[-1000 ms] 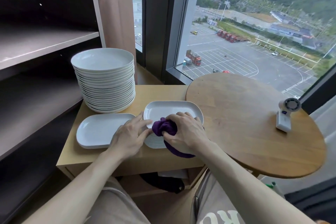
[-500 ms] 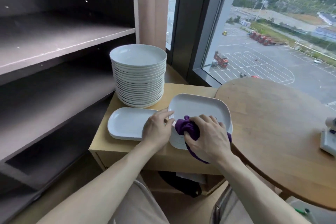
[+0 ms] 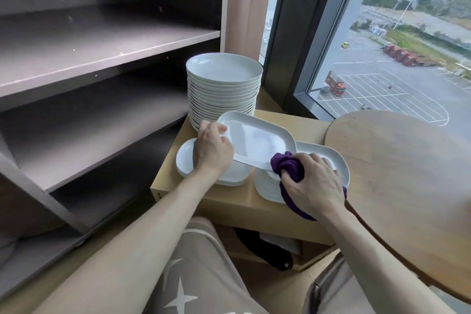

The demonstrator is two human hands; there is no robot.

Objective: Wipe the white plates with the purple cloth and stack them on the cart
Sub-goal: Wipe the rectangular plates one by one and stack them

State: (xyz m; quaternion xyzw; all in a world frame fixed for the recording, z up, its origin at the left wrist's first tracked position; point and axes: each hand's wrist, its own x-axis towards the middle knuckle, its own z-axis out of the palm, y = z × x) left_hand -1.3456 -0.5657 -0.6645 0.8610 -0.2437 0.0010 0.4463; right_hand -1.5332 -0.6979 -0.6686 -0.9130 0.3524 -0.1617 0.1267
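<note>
White plate (image 3: pixel 257 143), tilted above the cart (image 3: pixel 229 201), is pinched at its end by our left hand (image 3: pixel 212 150); our right hand (image 3: pixel 314 186) clutches the purple cloth (image 3: pixel 288 167) on the right pile (image 3: pixel 331 158). Stacking seems next: lower it flat onto the left plate (image 3: pixel 184 160).

A: What do the plates (image 3: pixel 257 143) look like?
B: Glazed white ceramic, I'd say, smooth and glossy with bright highlights.
A: And the cloth (image 3: pixel 288 167)?
B: Soft purple fabric. It's matt and a little fuzzy.
A: The cart (image 3: pixel 305 122)?
B: Pale wood-look board, smooth and matt. The round table (image 3: pixel 407 173) is darker wood with visible grain and a dull sheen. The shelves (image 3: pixel 102 43) are grey laminate — matt too.
</note>
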